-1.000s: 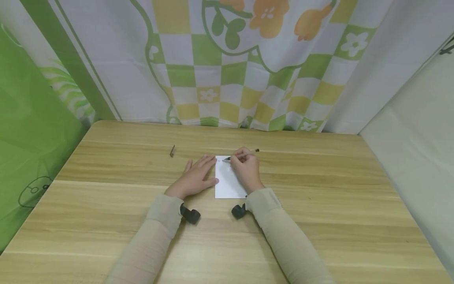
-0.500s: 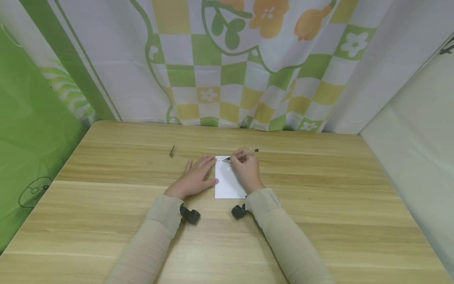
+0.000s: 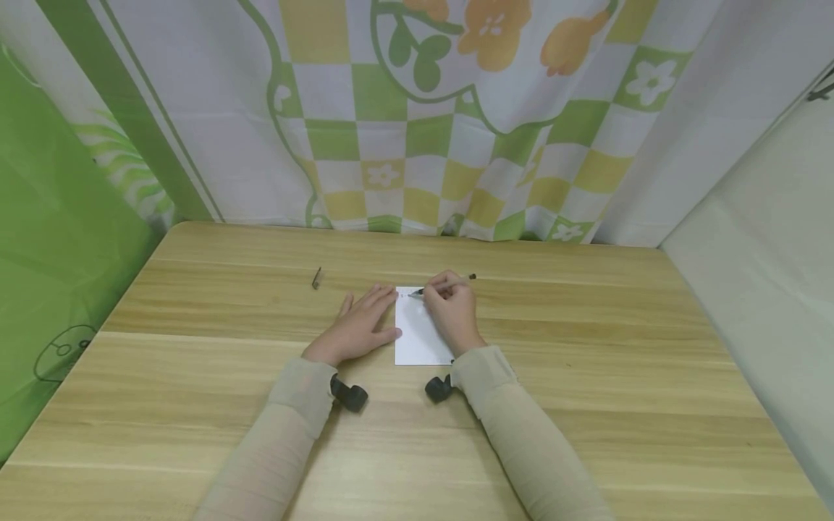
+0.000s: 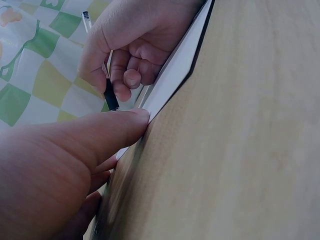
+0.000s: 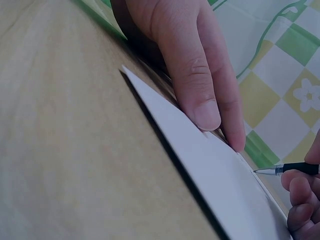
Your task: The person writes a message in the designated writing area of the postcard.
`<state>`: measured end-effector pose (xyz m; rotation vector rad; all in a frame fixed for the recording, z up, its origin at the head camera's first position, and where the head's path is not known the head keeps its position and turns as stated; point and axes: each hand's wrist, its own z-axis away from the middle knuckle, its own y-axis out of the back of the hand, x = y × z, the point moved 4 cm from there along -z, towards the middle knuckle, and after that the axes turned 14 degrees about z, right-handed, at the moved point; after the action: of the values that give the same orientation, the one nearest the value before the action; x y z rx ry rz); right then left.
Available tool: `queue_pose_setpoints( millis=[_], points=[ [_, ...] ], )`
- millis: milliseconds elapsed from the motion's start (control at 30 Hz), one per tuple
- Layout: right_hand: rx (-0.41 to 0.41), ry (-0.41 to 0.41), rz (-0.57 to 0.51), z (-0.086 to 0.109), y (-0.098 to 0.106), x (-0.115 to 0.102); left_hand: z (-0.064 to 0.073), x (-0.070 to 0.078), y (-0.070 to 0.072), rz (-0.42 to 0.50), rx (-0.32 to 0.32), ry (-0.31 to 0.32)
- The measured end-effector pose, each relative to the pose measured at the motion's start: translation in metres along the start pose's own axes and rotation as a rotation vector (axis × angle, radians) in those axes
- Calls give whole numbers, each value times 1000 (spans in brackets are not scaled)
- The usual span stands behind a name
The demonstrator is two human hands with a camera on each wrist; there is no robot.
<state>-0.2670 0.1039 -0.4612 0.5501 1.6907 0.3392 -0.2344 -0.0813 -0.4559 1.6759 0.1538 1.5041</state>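
Pinching a pen [image 5: 300, 168] between curled fingers and thumb of the right hand [image 3: 452, 307], over about 2 o'clock of the white paper [image 3: 417, 336]. Aiming the nib at between 8 and 9 o'clock, down at the paper's 11 o'clock area; touching or a hair above, can't tell. Resting the left hand [image 3: 355, 329] at 9 o'clock of the paper, with fingers extended, gripping nothing, and with the thumb tip on the edge.

Seemingly writing, probably near the start, going by the few small marks [image 3: 402, 295] at 11 o'clock; too tiny to read. Likely calling next for short, controlled strokes from 11 toward 1 o'clock, with light left-hand pressure against sliding.

Further out: lying flat on the wooden table [image 3: 586, 405], between both hands, partly covered by the right one. Can't tell if single sheet or pad. Well apart at 10 o'clock, a small dark piece [image 3: 316, 278], maybe the pen's cap. Strapped at the wrists, black devices [image 3: 352, 396], near 7 to 8 and 5 to 6 o'clock. Hanging beyond at 12 o'clock, a checked curtain [image 3: 384, 145].
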Motion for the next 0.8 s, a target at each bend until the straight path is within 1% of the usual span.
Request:
queue_pose_setpoints(
  millis=[600, 800],
  points=[
    [1, -22, 0, 0, 0, 1, -1, -1, -1, 0, -3, -5],
    [17, -12, -16, 0, 1, -1, -1, -1, 0, -3, -4, -3]
  ],
)
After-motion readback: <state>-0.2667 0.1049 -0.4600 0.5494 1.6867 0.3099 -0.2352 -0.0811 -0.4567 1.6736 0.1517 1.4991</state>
